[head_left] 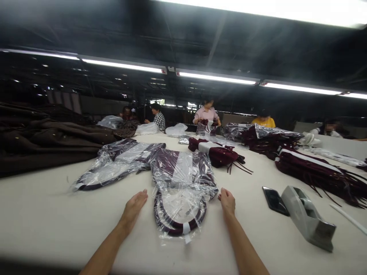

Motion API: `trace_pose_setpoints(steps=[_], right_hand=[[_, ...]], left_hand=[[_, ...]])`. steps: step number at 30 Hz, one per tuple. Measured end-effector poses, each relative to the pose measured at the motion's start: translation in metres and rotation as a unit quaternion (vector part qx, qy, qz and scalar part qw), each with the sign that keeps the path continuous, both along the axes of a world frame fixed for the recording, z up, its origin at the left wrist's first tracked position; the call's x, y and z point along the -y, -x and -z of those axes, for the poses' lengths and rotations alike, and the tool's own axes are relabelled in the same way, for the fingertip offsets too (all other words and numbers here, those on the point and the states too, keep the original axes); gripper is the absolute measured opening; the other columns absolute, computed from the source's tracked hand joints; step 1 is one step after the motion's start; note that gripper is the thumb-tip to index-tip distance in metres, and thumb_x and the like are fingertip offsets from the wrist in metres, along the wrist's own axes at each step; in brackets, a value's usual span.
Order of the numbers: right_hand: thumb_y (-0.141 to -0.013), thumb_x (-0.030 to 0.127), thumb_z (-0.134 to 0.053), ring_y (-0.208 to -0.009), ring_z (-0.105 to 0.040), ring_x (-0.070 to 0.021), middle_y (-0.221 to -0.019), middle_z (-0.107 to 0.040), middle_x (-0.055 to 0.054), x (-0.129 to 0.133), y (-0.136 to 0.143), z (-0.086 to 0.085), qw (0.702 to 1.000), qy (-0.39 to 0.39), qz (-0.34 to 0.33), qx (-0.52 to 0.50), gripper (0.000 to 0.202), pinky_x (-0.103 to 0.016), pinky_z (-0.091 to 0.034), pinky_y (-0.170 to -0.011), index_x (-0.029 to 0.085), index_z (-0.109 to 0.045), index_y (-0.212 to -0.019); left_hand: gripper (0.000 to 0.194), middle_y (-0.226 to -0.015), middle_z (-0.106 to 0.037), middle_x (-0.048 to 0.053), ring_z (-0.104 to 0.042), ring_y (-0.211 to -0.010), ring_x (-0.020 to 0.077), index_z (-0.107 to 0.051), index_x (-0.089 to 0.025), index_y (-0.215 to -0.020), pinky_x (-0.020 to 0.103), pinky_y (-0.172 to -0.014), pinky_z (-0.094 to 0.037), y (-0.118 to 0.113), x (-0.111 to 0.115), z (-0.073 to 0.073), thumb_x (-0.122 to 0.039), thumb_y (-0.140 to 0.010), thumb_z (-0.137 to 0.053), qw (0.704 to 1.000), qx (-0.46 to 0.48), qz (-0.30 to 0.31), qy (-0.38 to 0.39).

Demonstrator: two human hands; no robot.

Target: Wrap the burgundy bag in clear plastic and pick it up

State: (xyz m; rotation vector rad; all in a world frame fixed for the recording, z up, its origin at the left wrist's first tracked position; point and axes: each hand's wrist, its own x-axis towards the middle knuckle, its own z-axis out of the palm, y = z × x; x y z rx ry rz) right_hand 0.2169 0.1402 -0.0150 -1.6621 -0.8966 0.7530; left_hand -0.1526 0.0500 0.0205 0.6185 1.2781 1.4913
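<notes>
A maroon handbag (166, 162) lies flat in a clear plastic bag (179, 204) on the table in front of me. A white paper band (182, 168) runs across its body, and its looped handles (169, 225) point toward me with a small white wrap around them. Left of it, my left hand (134, 208) is open, fingers stretched out, a little apart from the plastic. My right hand (227, 200) is beside the right edge of the plastic, fingers extended and holding nothing visible. A second plastic-wrapped handbag (126, 158) lies just beyond on the left.
Dark brown fabric (51, 145) is heaped at the left. Maroon bags (220, 152) lie behind, with a banded stack (315, 168) at the right. A phone (275, 199) and a tape dispenser (308, 217) are near my right arm. Co-workers (208, 114) are across the table.
</notes>
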Motion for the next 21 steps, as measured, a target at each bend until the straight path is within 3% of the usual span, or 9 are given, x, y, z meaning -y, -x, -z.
trace_pose_setpoints(steps=[5, 8, 11, 15, 17, 19, 21], right_hand=[[-0.074, 0.06, -0.055, -0.094, -0.066, -0.0206, -0.105, -0.069, -0.012, -0.039, -0.007, -0.005, 0.997, -0.015, -0.029, -0.068, 0.06, -0.023, -0.053, -0.078, 0.011, -0.062, -0.109], [-0.074, 0.059, -0.06, -0.091, -0.067, -0.0201, -0.102, -0.069, -0.014, -0.072, -0.01, -0.02, 0.978, 0.009, -0.088, -0.19, 0.056, -0.023, -0.055, -0.075, 0.01, -0.063, -0.101], [-0.074, 0.06, -0.061, -0.086, -0.068, -0.0206, -0.099, -0.069, -0.015, -0.103, -0.008, -0.037, 0.945, 0.069, -0.182, -0.262, 0.055, -0.025, -0.055, -0.071, 0.011, -0.065, -0.098], [-0.069, 0.056, -0.07, -0.086, -0.068, -0.0223, -0.099, -0.071, -0.012, -0.135, 0.011, -0.043, 0.928, 0.077, -0.289, -0.222, 0.054, -0.031, -0.055, -0.076, 0.015, -0.065, -0.105], [-0.06, 0.046, -0.079, -0.086, -0.068, -0.0245, -0.096, -0.072, -0.011, -0.144, 0.026, -0.036, 0.953, 0.068, -0.266, -0.132, 0.054, -0.034, -0.055, -0.079, 0.016, -0.065, -0.104], [-0.054, 0.038, -0.081, -0.083, -0.069, -0.027, -0.089, -0.073, -0.011, -0.144, 0.036, -0.026, 0.974, 0.093, -0.199, -0.049, 0.049, -0.037, -0.055, -0.077, 0.015, -0.066, -0.095], [-0.053, 0.039, -0.08, -0.077, -0.069, -0.029, -0.083, -0.073, -0.013, -0.137, 0.039, -0.016, 0.974, 0.143, -0.165, -0.068, 0.043, -0.038, -0.057, -0.073, 0.015, -0.066, -0.086]], left_hand=[[0.038, -0.115, -0.061, 0.016, -0.058, -0.114, 0.0219, -0.056, -0.011, -0.1, 0.034, -0.11, -0.042, 0.007, -0.051, -0.011, -0.031, -0.073, -0.075, 0.994, 0.109, -0.009, 0.016], [0.034, -0.094, -0.065, 0.011, -0.066, -0.088, 0.0183, -0.059, -0.012, -0.097, 0.029, -0.086, -0.057, 0.016, -0.091, -0.014, -0.032, -0.074, -0.074, 0.99, 0.128, 0.041, 0.036], [0.03, -0.077, -0.067, 0.007, -0.065, -0.064, 0.0158, -0.062, -0.012, -0.09, 0.027, -0.063, -0.059, 0.021, -0.129, -0.016, -0.032, -0.071, -0.075, 0.987, 0.111, 0.092, 0.074], [0.039, -0.085, -0.073, 0.01, -0.069, -0.072, 0.0201, -0.065, -0.011, -0.094, 0.03, -0.069, -0.06, 0.016, -0.158, -0.016, -0.031, -0.064, -0.081, 0.983, 0.077, 0.108, 0.128], [0.043, -0.085, -0.074, 0.014, -0.07, -0.073, 0.0233, -0.066, -0.007, -0.092, 0.034, -0.074, -0.06, 0.009, -0.163, -0.017, -0.033, -0.062, -0.082, 0.979, 0.061, 0.13, 0.146], [0.047, -0.086, -0.074, 0.017, -0.07, -0.074, 0.0256, -0.065, -0.005, -0.095, 0.037, -0.077, -0.059, 0.001, -0.162, -0.021, -0.034, -0.061, -0.082, 0.978, 0.052, 0.136, 0.147], [0.052, -0.092, -0.074, 0.017, -0.071, -0.08, 0.0272, -0.064, -0.007, -0.102, 0.038, -0.081, -0.058, -0.005, -0.157, -0.031, -0.033, -0.061, -0.082, 0.984, 0.038, 0.113, 0.132]])
